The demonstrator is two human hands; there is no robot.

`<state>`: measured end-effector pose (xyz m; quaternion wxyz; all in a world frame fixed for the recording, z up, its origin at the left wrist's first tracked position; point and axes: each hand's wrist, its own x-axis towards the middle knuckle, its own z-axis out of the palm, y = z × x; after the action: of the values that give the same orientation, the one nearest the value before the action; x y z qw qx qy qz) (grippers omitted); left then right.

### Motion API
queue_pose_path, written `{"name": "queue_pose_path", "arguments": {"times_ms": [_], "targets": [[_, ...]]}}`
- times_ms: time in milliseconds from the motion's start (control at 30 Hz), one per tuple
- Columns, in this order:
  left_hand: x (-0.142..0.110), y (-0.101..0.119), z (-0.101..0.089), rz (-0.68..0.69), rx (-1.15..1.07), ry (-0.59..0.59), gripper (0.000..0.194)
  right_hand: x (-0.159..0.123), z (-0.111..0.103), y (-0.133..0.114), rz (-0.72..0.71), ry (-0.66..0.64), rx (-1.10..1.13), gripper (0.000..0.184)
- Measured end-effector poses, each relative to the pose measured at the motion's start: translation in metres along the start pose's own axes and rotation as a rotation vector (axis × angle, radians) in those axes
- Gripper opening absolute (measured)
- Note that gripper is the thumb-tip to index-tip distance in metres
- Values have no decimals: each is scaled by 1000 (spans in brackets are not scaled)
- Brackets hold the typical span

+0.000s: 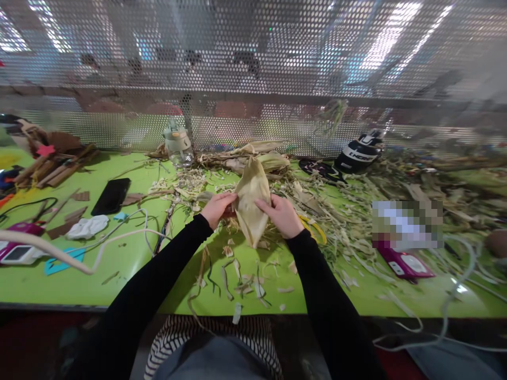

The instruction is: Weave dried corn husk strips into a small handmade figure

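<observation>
Both of my hands hold a pale dried corn husk leaf (251,203) upright above the green table (130,253). My left hand (217,207) pinches the leaf's left edge, fingers closed. The leaf's right edge is gripped by my right hand (282,215), also closed. Black sleeves cover both arms. Small husk scraps (241,277) lie on the table just below the leaf. A heap of more husks (253,155) lies behind it.
A black phone (111,196), a white cloth (87,227), white cables (119,237) and a pink device (18,250) lie left. A clear bottle (178,145) stands by the perforated metal screen (253,68). Husk strips, a pink device (404,263) and a black cap (356,153) lie right.
</observation>
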<state>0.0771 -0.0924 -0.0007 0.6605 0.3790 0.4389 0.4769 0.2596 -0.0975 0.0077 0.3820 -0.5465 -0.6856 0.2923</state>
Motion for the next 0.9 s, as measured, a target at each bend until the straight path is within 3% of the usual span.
{"name": "queue_pose_path", "arguments": {"times_ms": [100, 300, 500, 600, 733, 900], "targets": [[-1, 0, 0, -20, 1, -38, 21, -1, -1, -3, -16, 30, -59, 32], [-6, 0, -1, 24, 69, -132, 26, -7, 0, -17, -118, 228, -236, 29], [-5, -2, 2, 37, 82, -139, 23, -8, 3, -21, 10, 161, -179, 34], [-4, 1, -2, 101, 243, -215, 26, -7, -1, -20, -13, 178, -230, 32], [-4, 9, -11, 183, 470, -311, 27, -5, -6, -16, -11, 88, -258, 31], [-6, 20, -17, 221, 614, -267, 20, -5, -11, -14, -16, 12, -211, 30]]}}
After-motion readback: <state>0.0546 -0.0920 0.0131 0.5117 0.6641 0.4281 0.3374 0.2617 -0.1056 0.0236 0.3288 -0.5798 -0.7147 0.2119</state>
